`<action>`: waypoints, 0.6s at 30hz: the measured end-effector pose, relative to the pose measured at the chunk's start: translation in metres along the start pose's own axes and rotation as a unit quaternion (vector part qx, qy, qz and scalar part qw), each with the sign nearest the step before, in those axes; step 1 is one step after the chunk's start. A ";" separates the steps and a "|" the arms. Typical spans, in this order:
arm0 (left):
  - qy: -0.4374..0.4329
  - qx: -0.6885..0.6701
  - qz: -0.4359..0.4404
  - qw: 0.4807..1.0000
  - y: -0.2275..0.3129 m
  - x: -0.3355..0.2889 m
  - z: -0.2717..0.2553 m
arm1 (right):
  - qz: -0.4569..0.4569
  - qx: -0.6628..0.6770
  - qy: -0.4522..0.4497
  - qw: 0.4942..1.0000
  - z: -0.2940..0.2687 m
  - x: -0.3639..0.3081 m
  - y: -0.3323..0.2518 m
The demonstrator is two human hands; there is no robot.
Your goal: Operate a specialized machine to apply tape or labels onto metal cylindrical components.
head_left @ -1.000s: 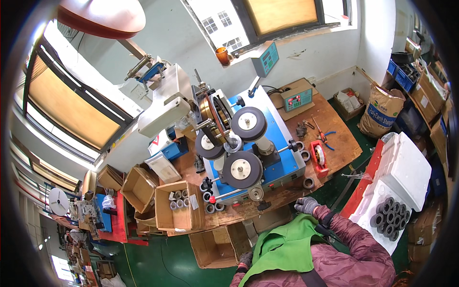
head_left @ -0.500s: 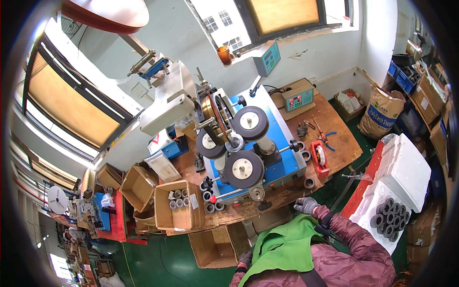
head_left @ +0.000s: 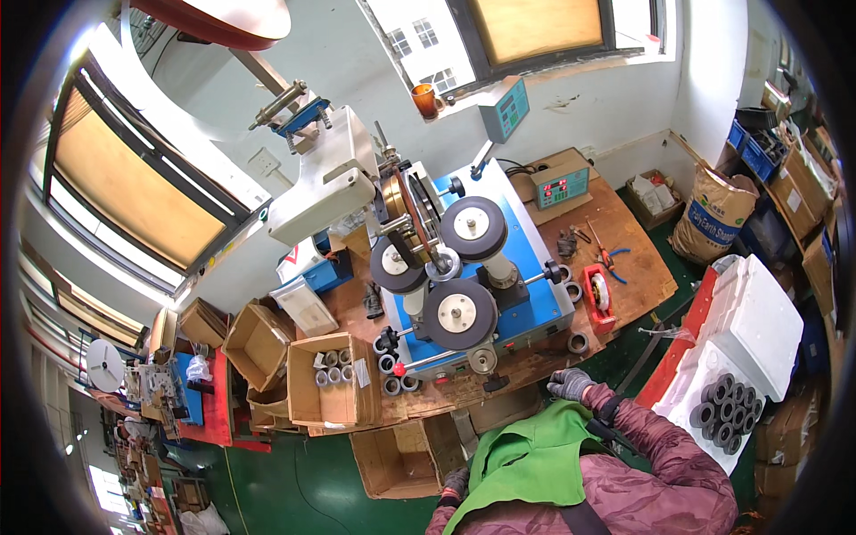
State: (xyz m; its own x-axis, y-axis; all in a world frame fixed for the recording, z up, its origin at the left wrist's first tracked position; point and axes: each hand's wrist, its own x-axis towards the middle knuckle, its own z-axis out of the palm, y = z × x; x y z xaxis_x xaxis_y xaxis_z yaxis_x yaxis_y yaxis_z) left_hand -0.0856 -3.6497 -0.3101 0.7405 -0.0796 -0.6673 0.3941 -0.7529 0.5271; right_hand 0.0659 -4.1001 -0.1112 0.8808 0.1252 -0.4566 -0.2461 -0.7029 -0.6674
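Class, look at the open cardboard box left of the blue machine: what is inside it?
The cardboard box holds a row of grey rings along its far side. The rest shows bare cardboard; anything beneath the rings is hidden.

Grey glove (head_left: pixel 569 384); blue machine base (head_left: pixel 526 303); green vest (head_left: pixel 526 455); black rings (head_left: pixel 724 412)

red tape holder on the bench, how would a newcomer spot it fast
Start at the blue winding machine with three dark wheels on the wooden bench. Just off its right side lies the red tape holder, beyond the gloved right hand. It is the bench's only red thing, cradling a pale roll.
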 end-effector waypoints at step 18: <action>-0.049 -0.387 0.205 0.898 0.369 -0.110 -0.232 | -0.150 -0.013 0.072 0.986 -0.182 0.090 -0.011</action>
State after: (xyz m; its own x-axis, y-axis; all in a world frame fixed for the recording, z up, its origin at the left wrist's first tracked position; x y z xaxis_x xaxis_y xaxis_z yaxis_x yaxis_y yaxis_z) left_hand 0.1044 -3.7675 0.0803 0.8736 -0.3311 -0.3565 0.3873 0.0298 0.9215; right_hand 0.2212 -4.2087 -0.0382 0.9613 0.2307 -0.1505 0.0438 -0.6673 -0.7435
